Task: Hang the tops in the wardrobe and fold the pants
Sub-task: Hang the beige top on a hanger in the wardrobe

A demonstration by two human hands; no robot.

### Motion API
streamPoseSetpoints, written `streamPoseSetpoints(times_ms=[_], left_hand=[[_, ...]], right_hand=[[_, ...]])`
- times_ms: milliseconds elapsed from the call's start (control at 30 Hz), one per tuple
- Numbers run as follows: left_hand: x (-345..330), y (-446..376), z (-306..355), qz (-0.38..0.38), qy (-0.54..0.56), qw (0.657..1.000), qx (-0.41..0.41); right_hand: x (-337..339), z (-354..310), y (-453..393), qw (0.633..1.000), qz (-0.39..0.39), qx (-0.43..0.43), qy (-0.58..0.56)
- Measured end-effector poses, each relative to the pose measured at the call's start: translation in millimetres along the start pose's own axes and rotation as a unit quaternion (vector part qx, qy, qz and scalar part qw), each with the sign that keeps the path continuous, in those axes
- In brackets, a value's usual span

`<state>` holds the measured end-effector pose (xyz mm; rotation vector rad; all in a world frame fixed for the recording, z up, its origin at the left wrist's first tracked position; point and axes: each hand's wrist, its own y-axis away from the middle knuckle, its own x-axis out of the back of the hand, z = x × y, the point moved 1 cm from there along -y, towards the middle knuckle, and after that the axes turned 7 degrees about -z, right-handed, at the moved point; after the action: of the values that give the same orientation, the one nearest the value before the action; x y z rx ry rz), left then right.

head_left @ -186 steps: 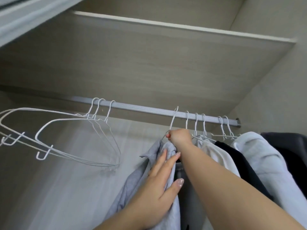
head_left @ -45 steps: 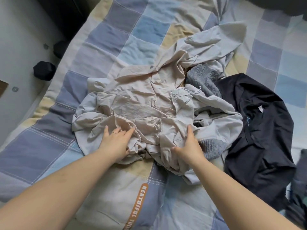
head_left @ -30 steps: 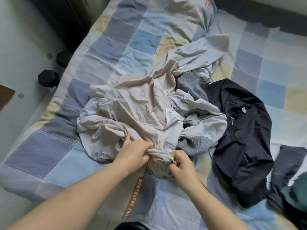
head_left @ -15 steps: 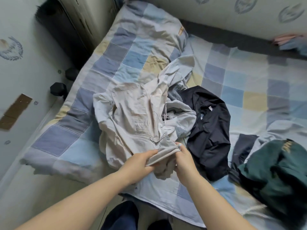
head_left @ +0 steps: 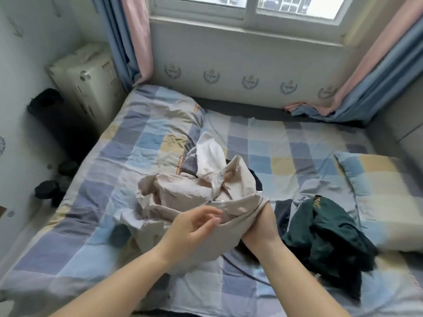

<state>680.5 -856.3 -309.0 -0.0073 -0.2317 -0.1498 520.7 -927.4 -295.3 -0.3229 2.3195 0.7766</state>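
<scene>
A crumpled beige zip-up jacket (head_left: pixel 183 197) is lifted off the checked bedspread (head_left: pixel 128 161) in front of me. My right hand (head_left: pixel 259 223) is shut on its bunched hem at the right. My left hand (head_left: pixel 192 227) sits beside that hem with fingers apart, thumb touching the cloth. The jacket's zipper and pale hood point away from me. A dark green garment (head_left: pixel 325 227) lies in a heap to the right. A black top (head_left: pixel 282 213) is mostly hidden behind the jacket and my right hand.
A pillow (head_left: pixel 386 197) lies at the right of the bed. A cream suitcase (head_left: pixel 89 88) and a black object (head_left: pixel 49 104) stand at the left wall, with dark dumbbells (head_left: pixel 47 189) on the floor. Window and pink-blue curtains (head_left: pixel 135 40) are behind the bed.
The jacket has been raised from the bed and the view has tilted up to show the window. My left hand has loosened its pinch on the hem; my right hand still grips it.
</scene>
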Motion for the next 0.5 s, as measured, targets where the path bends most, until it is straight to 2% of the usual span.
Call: streamPoseSetpoints(times_ms=[133,233,300,367,433,500], left_hand=[[18.7,-16.3,26.2,0.064,0.029,0.996,-0.047],[17.8,-30.6,42.9,0.037,0.032,0.998,-0.03],[3.5,-35.9,52.1,-0.052,0.041,0.998,0.0],[-12.7,-35.4,56.1,-0.124,0.077,0.988,0.046],[-35.3,-27.9,65.3,-0.213,0.118,0.964,0.105],[-55.4,-16.8,73.9,-0.29,0.165,0.926,0.173]], right_hand=[[-11.2,-23.2,43.1,0.998,0.013,0.058,0.032],[-13.9,-26.4,80.4,0.991,0.076,0.099,0.045],[-15.8,-22.6,108.7,0.982,0.106,0.141,0.062],[-18.0,-18.7,131.7,0.98,0.1,0.16,0.069],[-11.3,-10.2,162.2,0.969,0.144,0.19,0.064],[-0.3,0.8,195.4,0.952,0.207,0.218,0.053]])
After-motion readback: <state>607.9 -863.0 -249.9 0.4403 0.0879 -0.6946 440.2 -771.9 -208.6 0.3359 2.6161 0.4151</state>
